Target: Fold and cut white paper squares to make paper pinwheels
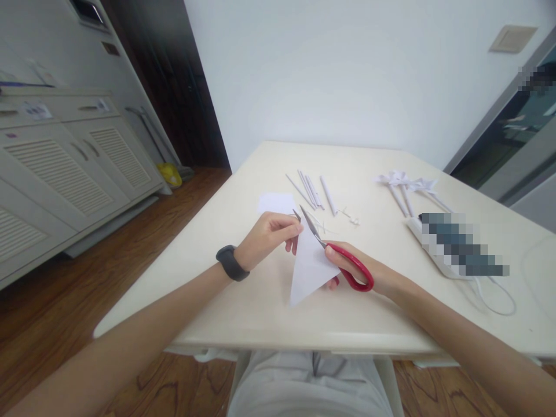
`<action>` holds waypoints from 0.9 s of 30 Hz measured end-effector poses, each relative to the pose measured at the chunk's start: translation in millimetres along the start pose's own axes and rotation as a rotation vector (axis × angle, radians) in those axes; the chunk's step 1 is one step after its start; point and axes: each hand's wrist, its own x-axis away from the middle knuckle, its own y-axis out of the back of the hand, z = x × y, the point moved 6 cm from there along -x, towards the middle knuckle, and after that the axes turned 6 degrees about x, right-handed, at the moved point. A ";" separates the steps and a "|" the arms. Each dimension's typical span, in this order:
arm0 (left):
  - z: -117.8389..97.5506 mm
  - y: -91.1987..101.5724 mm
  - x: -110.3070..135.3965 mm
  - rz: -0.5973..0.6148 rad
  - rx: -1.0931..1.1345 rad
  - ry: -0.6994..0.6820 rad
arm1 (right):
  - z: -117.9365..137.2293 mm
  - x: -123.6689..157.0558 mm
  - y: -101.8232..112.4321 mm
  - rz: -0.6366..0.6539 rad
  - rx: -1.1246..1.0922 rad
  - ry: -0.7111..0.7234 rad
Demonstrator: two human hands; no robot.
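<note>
Head view: the left hand [269,234] pinches the upper corner of a folded paper triangle [309,267] between thumb and fingers, holding it just above the cream surface [243,315] near its front edge. The right hand [376,277] is closed through the red loops of a pair of scissors [350,266], whose blades stand parted at the triangle's top edge, close to the left fingertips. The paper looks very light and thin. It would likely flop or crease unless gripped close to the blades, and it would tear easily, so a pinch at the corner beside them seems the steadiest hold. It is plain white and crisp-edged, its long point hanging toward the person. Farther back lie rolled paper sticks [310,191], a small white sheet [275,202] and paper pinwheels [406,182].
</note>
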 end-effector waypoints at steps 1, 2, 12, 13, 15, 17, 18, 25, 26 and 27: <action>-0.1 -0.2 0.0 0.005 -0.003 0.001 | -0.2 -0.2 0.1 -0.004 0.003 0.000; -0.2 -0.2 0.0 0.008 -0.005 0.001 | -0.5 -0.4 0.3 -0.006 0.009 0.001; 0.1 -0.2 -0.2 -0.001 0.018 -0.004 | -0.3 -0.2 -1.0 0.033 0.000 0.025; 0.0 -0.1 -0.1 -0.003 0.019 -0.005 | -0.4 0.0 -1.1 0.034 -0.002 0.022; -0.2 -0.1 -0.1 -0.002 0.020 -0.004 | -0.7 0.2 -0.8 0.031 -0.009 0.018; -0.7 -0.4 -0.1 0.001 0.024 -0.006 | -1.2 0.0 -0.3 0.024 -0.017 0.015; -0.8 -0.8 0.0 0.004 0.027 -0.006 | -1.2 -0.2 -0.2 0.023 -0.023 0.016; 1.1 -6.2 0.8 0.033 0.065 0.017 | 2.4 0.4 0.7 -0.005 -0.062 0.031; 1.5 -6.5 0.8 0.032 0.072 0.018 | 1.4 1.0 1.6 -0.013 -0.062 0.026; 2.0 -6.7 0.9 0.029 0.079 0.021 | -0.2 1.8 2.7 -0.021 -0.058 0.021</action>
